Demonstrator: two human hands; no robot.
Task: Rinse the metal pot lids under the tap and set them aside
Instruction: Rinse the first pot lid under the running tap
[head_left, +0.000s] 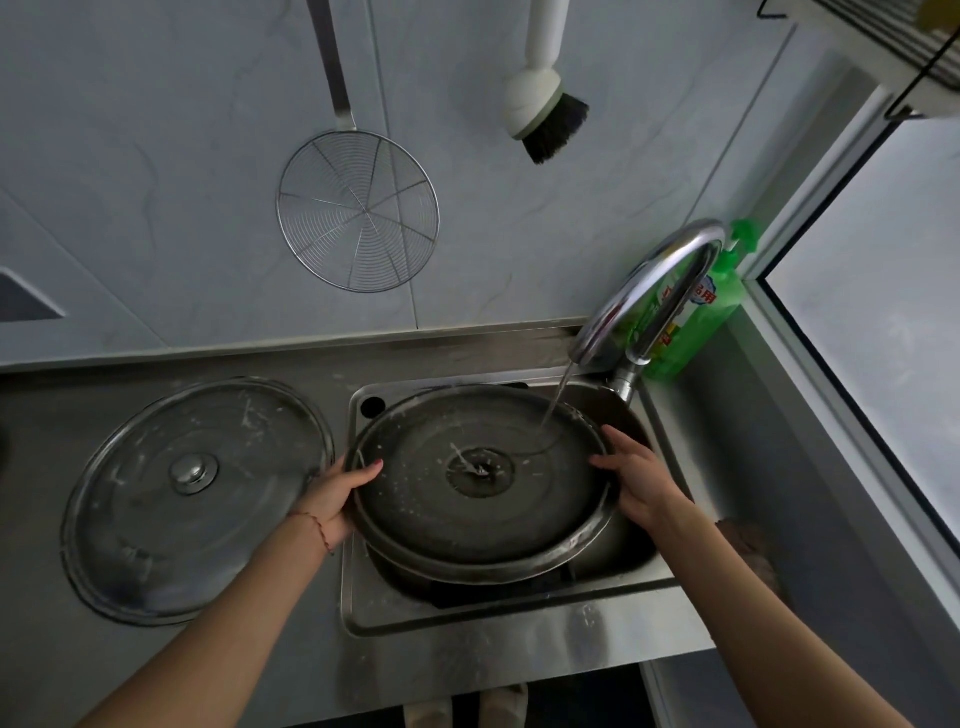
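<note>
A large round metal pot lid (483, 514) is held over the steel sink (498, 618), underside up. My left hand (335, 493) grips its left rim and my right hand (641, 480) grips its right rim. Water runs from the curved tap (660, 291) onto the lid's far right part. A second large metal lid (192, 499) with a round knob lies flat on the counter to the left of the sink, speckled with white residue.
A green bottle of dish soap (711, 306) stands behind the tap in the corner. A wire skimmer (358, 210) and a white brush (545, 114) hang on the tiled wall. A window ledge (810, 322) runs along the right.
</note>
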